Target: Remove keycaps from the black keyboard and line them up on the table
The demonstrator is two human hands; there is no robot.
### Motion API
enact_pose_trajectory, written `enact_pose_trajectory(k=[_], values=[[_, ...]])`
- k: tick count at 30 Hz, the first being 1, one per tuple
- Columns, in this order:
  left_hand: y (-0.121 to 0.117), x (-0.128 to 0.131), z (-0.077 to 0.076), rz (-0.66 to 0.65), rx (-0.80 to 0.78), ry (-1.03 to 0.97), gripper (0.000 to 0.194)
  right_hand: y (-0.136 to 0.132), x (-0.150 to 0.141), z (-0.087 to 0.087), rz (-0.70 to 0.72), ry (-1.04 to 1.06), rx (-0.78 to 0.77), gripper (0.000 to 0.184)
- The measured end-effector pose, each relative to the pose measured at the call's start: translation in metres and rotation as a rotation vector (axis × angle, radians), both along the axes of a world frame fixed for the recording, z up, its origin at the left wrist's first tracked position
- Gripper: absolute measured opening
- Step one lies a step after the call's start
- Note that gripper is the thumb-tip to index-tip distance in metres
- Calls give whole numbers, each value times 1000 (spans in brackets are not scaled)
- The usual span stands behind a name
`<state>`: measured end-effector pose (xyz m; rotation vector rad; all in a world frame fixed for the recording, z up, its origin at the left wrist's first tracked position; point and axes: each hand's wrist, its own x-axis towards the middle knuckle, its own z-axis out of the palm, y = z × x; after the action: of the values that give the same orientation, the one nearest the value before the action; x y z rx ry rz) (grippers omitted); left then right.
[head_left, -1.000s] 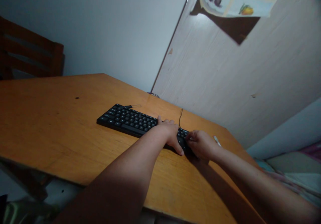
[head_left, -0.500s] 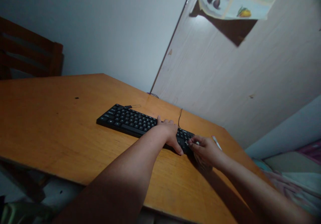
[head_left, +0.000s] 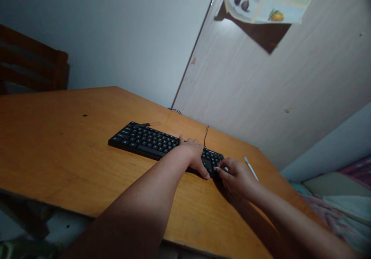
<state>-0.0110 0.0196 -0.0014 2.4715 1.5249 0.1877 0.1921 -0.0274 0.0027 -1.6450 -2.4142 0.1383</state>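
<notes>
A black keyboard (head_left: 150,141) lies slantwise on the wooden table, its keys facing up. My left hand (head_left: 193,154) grips it across the right-hand part, fingers over the far edge and thumb at the near edge. At the keyboard's right end, over the number keys, my right hand (head_left: 233,174) is closed in a pinch. A small white thing (head_left: 216,168) shows at its fingertips; most of it is hidden by the fingers, so its kind is unclear.
A thin white stick (head_left: 251,168) lies right of the keyboard. Behind it are a small black piece with a thin loop (head_left: 146,124) and a dark cable (head_left: 206,136). A wooden chair (head_left: 31,62) stands at the left. Walls border the table's far side; bedding (head_left: 333,201) is at the right.
The whole view has shifted slightly. My right fingertips have moved a little at the number keys, and the white thing shows at a different angle. My left hand keeps its hold on the keyboard.
</notes>
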Motion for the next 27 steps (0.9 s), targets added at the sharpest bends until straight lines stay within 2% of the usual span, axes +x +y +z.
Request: enact_pose_trajectory(k=[3,6,14,21,24,27], values=[[0,0,0,-4,13,0,114,-5,-7,2,60,-89,-8,13],[-1,-1,0,-9,13,-3,114,2,-13,3,24,-126,-23,13],[-3,-2,3,-3,-9,-6,109,57,-26,7,-120,-155,-79,13],[-4,-2,3,-11,0,-17,112,97,-29,5,-184,-132,-54,17],[-4,-2,3,-10,-8,-22,114,100,-30,8,-173,-135,-91,14],[-3,-2,2,-11,-9,-19,114,92,-32,11,-141,-164,-82,16]])
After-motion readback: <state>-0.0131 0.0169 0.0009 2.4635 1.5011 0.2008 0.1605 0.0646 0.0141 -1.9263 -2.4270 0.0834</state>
